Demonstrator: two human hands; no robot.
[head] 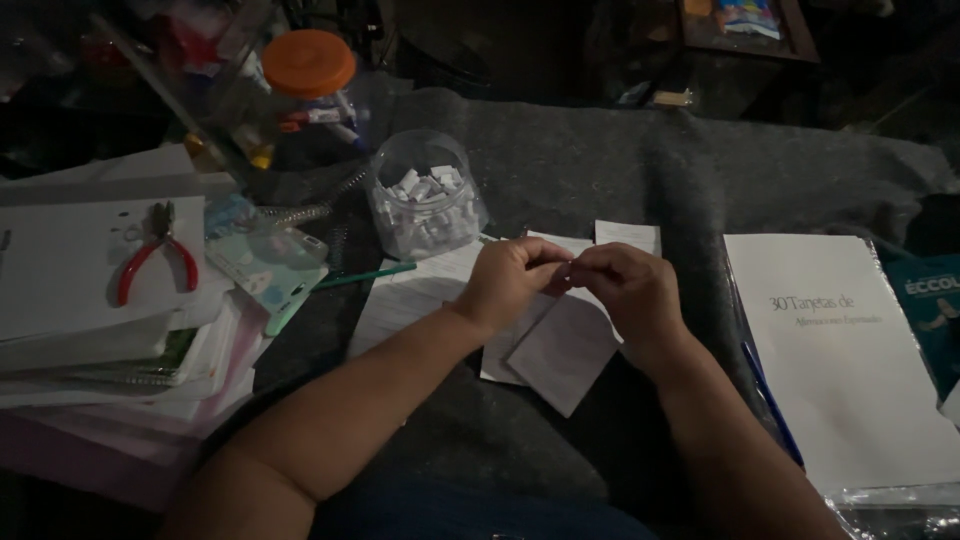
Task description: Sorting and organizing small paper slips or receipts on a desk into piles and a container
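My left hand and my right hand meet over the grey cloth, fingertips pinched together on something small and pale between them; it is too small and dark to tell what it is. Under the hands lie loose white paper slips. Just beyond the left hand stands a clear plastic jar filled with several small white folded pieces. A green pencil lies left of the hands on a white sheet.
Red-handled pliers rest on a stack of papers and notebooks at the left. An orange-lidded jar stands behind. A white sheet in a plastic sleeve and a teal booklet lie at the right.
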